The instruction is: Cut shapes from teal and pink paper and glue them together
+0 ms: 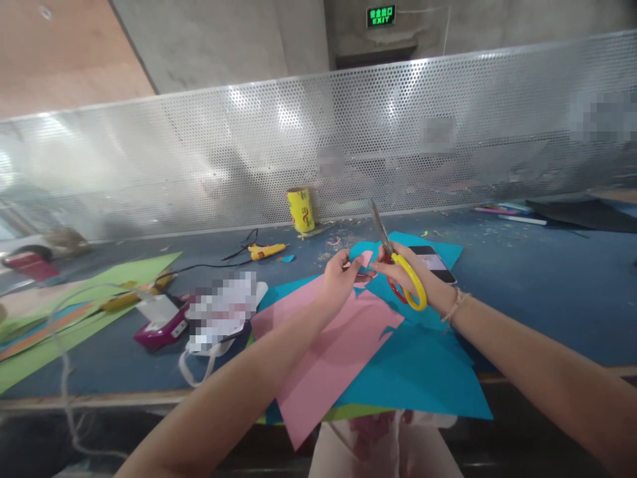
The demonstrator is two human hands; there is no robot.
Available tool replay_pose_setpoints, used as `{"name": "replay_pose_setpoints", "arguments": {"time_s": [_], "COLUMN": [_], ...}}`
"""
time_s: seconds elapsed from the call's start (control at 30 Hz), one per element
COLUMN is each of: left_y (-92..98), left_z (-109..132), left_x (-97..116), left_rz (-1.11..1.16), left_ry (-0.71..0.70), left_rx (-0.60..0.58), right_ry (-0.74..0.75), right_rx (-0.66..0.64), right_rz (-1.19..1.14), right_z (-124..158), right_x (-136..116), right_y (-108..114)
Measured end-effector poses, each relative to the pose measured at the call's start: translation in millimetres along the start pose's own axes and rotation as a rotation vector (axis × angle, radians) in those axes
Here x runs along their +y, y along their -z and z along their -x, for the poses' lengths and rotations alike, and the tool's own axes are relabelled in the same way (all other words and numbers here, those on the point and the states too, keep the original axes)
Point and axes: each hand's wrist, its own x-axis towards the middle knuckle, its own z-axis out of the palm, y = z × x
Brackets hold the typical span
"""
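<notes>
My right hand (405, 275) grips a pair of scissors (398, 265) with yellow and red handles, blades pointing up and away. My left hand (339, 273) pinches a small pink paper piece (363, 262) just left of the scissors. Both hands hover above a large pink sheet (328, 352) lying across turquoise sheets (423, 365) that overhang the table's near edge. A phone (434, 260) lies just behind my right hand.
A yellow glue gun (266, 251) with a black cord and a yellow roll (300, 210) stand further back. Green sheets (74, 299), a magenta device (162, 325) and a white bag (219, 318) lie left. A perforated metal screen (318, 146) backs the blue table (547, 292).
</notes>
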Motion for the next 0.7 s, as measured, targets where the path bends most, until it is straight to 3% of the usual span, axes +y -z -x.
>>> {"name": "replay_pose_setpoints", "arguments": {"time_s": [0.27, 0.4, 0.57, 0.7], "left_y": [18.2, 31.5, 30.6, 26.2], "left_z": [-13, -23, -22, -20], "left_x": [2, 3, 3, 3], "left_rz": [-0.217, -0.265, -0.281, -0.250], "left_ry": [-0.194, -0.208, -0.216, -0.216], "left_rx": [0.187, 0.307, 0.273, 0.239], "right_ry": [0.110, 0.138, 0.264, 0.236], "right_rx": [0.001, -0.040, -0.126, -0.082], "right_rz": [0.289, 0.426, 0.561, 0.523], "right_z": [0, 0, 0, 3], "right_x": [10, 22, 31, 31], "right_y": [11, 18, 18, 12]}}
